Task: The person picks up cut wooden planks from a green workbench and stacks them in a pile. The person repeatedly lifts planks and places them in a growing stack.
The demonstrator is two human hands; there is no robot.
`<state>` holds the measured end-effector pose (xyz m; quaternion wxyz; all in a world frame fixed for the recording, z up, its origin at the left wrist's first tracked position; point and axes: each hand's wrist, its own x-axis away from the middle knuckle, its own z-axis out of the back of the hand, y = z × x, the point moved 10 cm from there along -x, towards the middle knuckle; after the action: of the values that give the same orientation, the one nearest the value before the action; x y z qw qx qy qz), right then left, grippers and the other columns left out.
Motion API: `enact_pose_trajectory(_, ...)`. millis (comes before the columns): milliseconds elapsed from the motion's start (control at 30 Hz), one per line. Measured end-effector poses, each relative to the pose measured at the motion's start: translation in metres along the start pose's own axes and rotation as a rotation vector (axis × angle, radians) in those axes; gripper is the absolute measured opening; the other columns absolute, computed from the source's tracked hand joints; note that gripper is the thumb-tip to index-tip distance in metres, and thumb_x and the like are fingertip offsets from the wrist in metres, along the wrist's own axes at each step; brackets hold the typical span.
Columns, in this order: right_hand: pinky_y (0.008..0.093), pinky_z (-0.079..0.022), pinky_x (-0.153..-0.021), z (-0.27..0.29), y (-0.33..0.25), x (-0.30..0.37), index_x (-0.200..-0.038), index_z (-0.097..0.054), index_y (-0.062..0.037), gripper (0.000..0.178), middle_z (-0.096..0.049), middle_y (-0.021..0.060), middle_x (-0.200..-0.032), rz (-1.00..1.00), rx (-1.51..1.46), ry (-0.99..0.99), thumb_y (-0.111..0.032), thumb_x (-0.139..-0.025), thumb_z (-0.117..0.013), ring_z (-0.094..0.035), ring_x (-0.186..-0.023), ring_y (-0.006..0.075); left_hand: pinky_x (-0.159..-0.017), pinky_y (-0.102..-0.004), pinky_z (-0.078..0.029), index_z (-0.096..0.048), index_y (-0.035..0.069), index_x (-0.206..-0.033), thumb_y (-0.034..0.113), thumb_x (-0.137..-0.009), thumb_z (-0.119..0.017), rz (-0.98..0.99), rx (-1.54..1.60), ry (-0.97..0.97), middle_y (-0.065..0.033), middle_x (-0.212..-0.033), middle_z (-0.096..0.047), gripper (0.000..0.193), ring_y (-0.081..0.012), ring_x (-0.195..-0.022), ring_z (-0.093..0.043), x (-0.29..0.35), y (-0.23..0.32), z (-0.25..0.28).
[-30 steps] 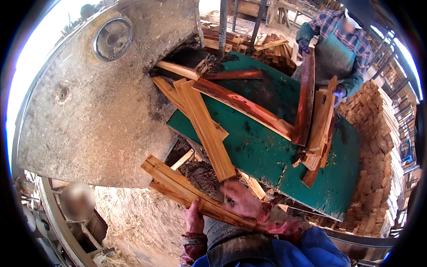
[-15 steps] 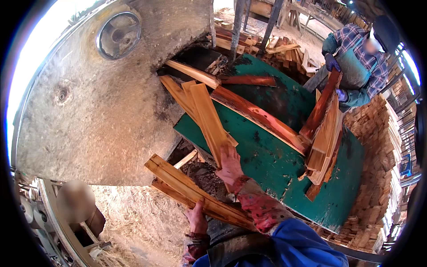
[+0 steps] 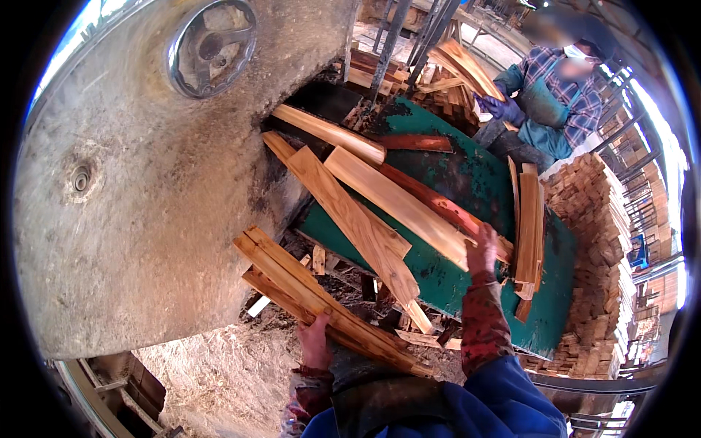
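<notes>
Several wooden planks [image 3: 321, 303] are bundled in my left hand [image 3: 315, 342], which is closed round their near side, at my front left. My right hand [image 3: 482, 252] is further right over the green table [image 3: 453, 281], closed at the near right end of a pale plank [image 3: 401, 204]. Its fingertips are partly hidden. Another plank [image 3: 350, 219] slants off the table's near left edge, beside the held bundle. Behind the pale plank lies a reddish slab [image 3: 431, 193]. A lighter board [image 3: 328, 131] projects from beside the big machine panel.
A large dusty machine panel [image 3: 146, 197] with a handwheel [image 3: 212, 51] fills the left. Across the table, a co-worker [image 3: 544, 109] holds boards [image 3: 467, 69] in gloved hands. More boards [image 3: 529, 226] lie at the table's right. Stacked wood pieces [image 3: 595, 212] stand beyond.
My right hand has left the slanting plank and moved right to the pale plank's end. The co-worker has let go of the reddish slab and now holds lighter boards farther back. The view has shifted.
</notes>
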<state>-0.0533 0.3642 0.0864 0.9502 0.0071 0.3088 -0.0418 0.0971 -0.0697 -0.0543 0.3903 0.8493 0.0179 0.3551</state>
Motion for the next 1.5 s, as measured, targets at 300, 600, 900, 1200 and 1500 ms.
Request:
enact_pose_trajectory(300, 0.0483, -0.036, -0.101, -0.056, -0.233, 0.027, -0.135, -0.044, 0.0006, 0.083, -0.046, 0.021, -0.134, 0.181, -0.376, -0.548, -0.037, -0.07, -0.08, -0.039, -0.128, 0.0388, -0.078, -0.0273, -0.049, -0.062, 0.0, -0.109, 0.009, -0.077, -0.076, 0.034, -0.053, -0.138, -0.0034, -0.098, -0.065, 0.036, -0.0133, -0.085, -0.06, -0.023, 0.013, -0.019)
enact_pose_trajectory(600, 0.0491, -0.044, -0.088, -0.088, -0.234, 0.011, -0.136, -0.036, -0.0022, 0.095, -0.049, 0.022, -0.126, 0.025, -0.395, -0.701, -0.037, -0.062, -0.083, -0.049, -0.117, 0.0408, -0.08, -0.0275, -0.049, -0.062, 0.0, -0.109, 0.012, -0.078, -0.076, 0.026, -0.053, -0.117, -0.0038, -0.099, -0.066, 0.036, -0.0136, -0.088, -0.061, -0.032, 0.02, -0.031)
enact_pose_trajectory(900, 0.0357, -0.054, -0.079, -0.111, -0.194, -0.006, -0.139, -0.033, 0.0059, 0.073, -0.054, 0.0201, -0.13, -0.189, -0.827, -0.997, -0.008, -0.079, -0.072, -0.067, -0.09, 0.0219, -0.08, -0.0277, -0.049, -0.063, -0.001, -0.109, 0.015, -0.079, -0.076, -0.044, -0.136, -0.121, -0.0034, -0.099, -0.067, 0.037, -0.0135, -0.089, -0.062, -0.043, 0.022, -0.08)
enact_pose_trajectory(1200, 0.0439, -0.049, -0.073, -0.035, -0.139, -0.003, -0.103, -0.058, -0.0066, 0.03, -0.061, 0.0166, -0.099, 0.188, -0.591, -0.718, -0.017, -0.077, -0.07, -0.06, -0.091, 0.038, -0.081, -0.0286, -0.046, -0.063, 0.0, -0.111, 0.019, -0.079, -0.075, -0.112, -0.234, -0.048, -0.0032, -0.101, -0.065, 0.039, -0.0128, -0.091, -0.058, -0.072, 0.016, -0.111)
enact_pose_trajectory(1500, 0.0451, -0.048, -0.078, 0.002, -0.15, 0.032, -0.107, -0.057, -0.0016, 0.026, -0.058, 0.018, -0.099, 0.218, -0.634, -0.638, -0.004, -0.081, -0.06, -0.057, -0.093, 0.0387, -0.081, -0.0284, -0.046, -0.061, -0.003, -0.112, 0.027, -0.085, -0.073, -0.113, -0.374, -0.082, -0.0052, -0.102, -0.064, 0.042, -0.0136, -0.09, -0.056, -0.084, 0.0, -0.126)
